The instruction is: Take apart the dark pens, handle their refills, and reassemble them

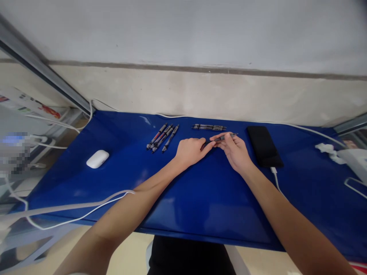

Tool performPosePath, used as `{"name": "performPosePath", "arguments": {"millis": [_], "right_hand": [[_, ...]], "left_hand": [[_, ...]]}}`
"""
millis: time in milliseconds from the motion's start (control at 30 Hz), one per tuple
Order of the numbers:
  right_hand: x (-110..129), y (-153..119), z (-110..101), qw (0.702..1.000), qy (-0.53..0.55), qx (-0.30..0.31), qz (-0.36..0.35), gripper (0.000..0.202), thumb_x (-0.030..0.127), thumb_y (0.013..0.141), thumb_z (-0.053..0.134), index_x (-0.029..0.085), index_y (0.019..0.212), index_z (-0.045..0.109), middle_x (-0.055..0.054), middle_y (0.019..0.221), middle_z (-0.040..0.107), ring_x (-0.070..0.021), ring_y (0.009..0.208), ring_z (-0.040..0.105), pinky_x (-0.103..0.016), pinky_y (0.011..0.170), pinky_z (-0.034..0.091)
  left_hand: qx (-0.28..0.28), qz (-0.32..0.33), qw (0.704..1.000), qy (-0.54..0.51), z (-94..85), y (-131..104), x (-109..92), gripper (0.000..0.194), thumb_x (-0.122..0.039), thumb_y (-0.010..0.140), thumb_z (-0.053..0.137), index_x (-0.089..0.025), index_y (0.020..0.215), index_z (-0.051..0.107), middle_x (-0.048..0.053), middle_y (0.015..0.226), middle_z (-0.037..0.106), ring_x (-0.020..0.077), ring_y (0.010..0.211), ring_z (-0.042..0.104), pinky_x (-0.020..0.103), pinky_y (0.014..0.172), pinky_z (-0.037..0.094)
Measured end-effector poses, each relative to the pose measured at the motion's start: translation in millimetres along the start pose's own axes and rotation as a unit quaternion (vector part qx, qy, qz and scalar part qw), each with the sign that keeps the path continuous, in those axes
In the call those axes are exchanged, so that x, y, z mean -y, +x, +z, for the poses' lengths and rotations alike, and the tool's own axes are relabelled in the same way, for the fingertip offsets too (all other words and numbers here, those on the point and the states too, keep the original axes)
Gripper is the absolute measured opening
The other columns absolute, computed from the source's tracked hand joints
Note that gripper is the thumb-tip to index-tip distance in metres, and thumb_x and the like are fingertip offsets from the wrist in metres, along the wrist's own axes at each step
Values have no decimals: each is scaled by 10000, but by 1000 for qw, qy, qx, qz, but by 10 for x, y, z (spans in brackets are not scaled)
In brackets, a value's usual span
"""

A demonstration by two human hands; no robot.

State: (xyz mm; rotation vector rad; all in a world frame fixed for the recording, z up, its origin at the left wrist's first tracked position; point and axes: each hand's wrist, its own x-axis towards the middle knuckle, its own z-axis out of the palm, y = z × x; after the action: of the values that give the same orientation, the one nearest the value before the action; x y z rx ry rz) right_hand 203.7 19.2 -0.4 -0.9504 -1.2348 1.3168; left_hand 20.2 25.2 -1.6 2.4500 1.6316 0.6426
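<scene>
Both hands meet over the middle of the blue table (183, 206), with a dark pen (220, 138) held between them. My left hand (190, 152) has its fingers closed round the pen's left end. The fingers of my right hand (233, 149) pinch the pen toward its right end, whose tip sticks out past them. Several pens (161, 138) lie slanted side by side to the left of my left hand. Just beyond my hands, a small group of pens (209, 126) lies flat, pointing sideways.
A black phone (263, 146) with a white cable (274, 173) lies right of my right hand. A white earbud case (98, 159) sits at the left. White cables run along the wall (183, 91) and across my left forearm. Crumpled white tissue (329, 151) lies far right.
</scene>
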Motion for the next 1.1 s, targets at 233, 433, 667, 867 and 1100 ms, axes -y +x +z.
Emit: {"name": "performPosePath", "arguments": {"millis": [233, 433, 667, 867, 1100], "right_hand": [[-1, 6, 21, 997, 54, -36, 29, 346, 560, 893, 695, 220, 956, 689, -80, 961, 802, -224, 867, 762, -402, 849, 618], [-13, 6, 27, 998, 52, -28, 30, 313, 523, 902, 702, 214, 950, 709, -81, 961, 806, -215, 854, 763, -366, 806, 620], [-14, 1, 21, 997, 60, -34, 35, 353, 566, 907, 673, 215, 948, 685, -90, 959, 807, -222, 857, 766, -382, 816, 615], [-32, 3, -3, 996, 68, -30, 42, 336, 554, 932, 646, 219, 950, 659, -89, 961, 809, -223, 862, 768, -394, 836, 614], [-47, 11, -13, 996, 76, -30, 40, 318, 549, 956, 611, 231, 947, 625, -76, 941, 812, -214, 836, 770, -378, 816, 609]], "left_hand": [[23, -14, 999, 19, -47, -11, -23, 628, -649, 1011, 333, -196, 847, 736, 86, 760, 746, 233, 682, 693, 292, 566, 360], [31, -13, 999, 24, -64, -10, -37, 622, -644, 1011, 337, -194, 852, 735, 81, 783, 758, 233, 702, 707, 284, 570, 377], [31, -16, 999, 23, -60, -8, -46, 621, -646, 1009, 344, -189, 879, 744, 90, 797, 762, 236, 717, 714, 285, 588, 404], [34, -15, 999, 23, -48, -7, -42, 624, -651, 1007, 347, -189, 873, 744, 89, 788, 760, 236, 709, 715, 286, 589, 410], [34, -9, 999, 21, -44, -6, -34, 620, -650, 1008, 346, -190, 866, 737, 90, 793, 764, 243, 711, 718, 287, 582, 394]]}}
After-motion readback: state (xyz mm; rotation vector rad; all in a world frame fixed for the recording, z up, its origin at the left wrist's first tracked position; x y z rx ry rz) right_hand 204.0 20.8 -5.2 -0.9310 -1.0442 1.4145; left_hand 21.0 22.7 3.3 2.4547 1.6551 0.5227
